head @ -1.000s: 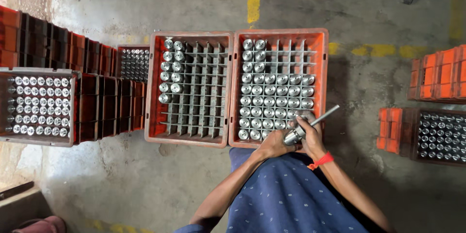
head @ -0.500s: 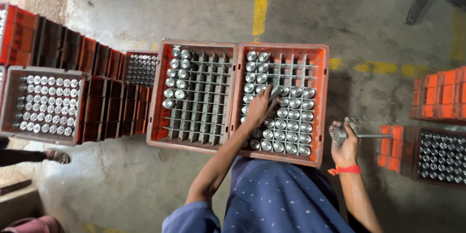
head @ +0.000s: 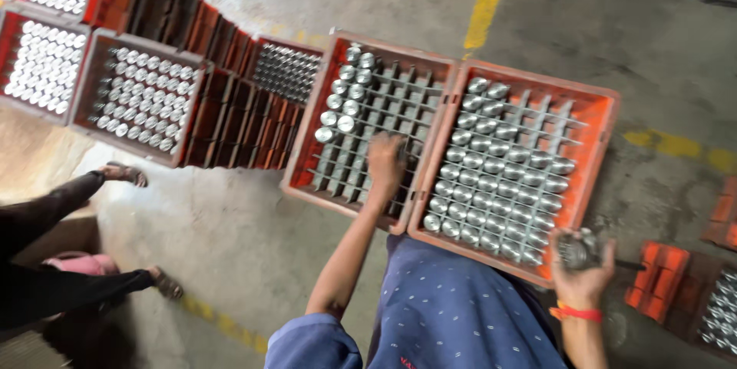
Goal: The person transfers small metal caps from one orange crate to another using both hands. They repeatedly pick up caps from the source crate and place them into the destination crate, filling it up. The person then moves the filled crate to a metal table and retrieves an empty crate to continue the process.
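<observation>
Two orange crates with grey divider grids lie side by side on the concrete floor. The left crate (head: 311, 155) holds a few shiny metal cylinders (head: 344, 100) in its far-left cells. The right crate (head: 599, 154) is mostly filled with metal cylinders (head: 491, 177). My left hand (head: 386, 163) reaches down into the middle of the left crate's grid; whether it holds anything is hidden. My right hand (head: 581, 273), with an orange wristband, grips a round metal part (head: 576, 250) with a thin rod sticking out, at the right crate's near right corner.
More crates of metal cylinders (head: 138, 100) and empty dark crates (head: 230, 123) stand to the left. Another person's legs and sandalled feet (head: 127, 175) are at the left edge. Orange crates (head: 664, 281) sit at the right. A yellow floor line (head: 485, 4) runs behind.
My left hand moved from the right crate over into the left crate's grid. My right hand stayed by the right crate's near corner with the metal part. The view swung left and tilted.
</observation>
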`<state>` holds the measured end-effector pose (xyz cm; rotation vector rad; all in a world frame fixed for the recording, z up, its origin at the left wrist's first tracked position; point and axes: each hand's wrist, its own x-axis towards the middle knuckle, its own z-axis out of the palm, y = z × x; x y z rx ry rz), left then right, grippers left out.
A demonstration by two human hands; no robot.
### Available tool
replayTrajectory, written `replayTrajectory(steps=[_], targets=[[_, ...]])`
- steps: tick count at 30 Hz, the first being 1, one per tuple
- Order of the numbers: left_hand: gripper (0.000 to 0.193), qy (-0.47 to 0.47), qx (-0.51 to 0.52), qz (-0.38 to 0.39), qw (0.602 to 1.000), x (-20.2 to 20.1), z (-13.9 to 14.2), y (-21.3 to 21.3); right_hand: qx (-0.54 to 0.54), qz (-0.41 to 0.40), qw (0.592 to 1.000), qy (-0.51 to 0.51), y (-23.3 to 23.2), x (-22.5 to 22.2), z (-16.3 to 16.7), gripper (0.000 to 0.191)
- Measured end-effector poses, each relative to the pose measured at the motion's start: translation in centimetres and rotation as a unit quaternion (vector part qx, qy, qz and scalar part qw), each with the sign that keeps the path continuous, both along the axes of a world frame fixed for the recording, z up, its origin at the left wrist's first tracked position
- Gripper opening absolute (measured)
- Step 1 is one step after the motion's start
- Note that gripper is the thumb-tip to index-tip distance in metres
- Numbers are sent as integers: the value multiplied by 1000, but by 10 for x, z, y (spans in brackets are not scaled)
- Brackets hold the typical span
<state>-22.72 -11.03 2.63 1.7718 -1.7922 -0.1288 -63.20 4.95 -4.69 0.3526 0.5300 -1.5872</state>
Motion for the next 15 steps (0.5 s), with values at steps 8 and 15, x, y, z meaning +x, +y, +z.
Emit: replayTrajectory(steps=[8, 15], targets=[[48, -169, 15, 156, 973, 168, -12, 2, 68, 219, 960, 161, -13, 47, -20, 37], [43, 13, 3, 52, 999, 182, 29, 13, 20, 243, 927, 286, -17, 89, -2, 18]])
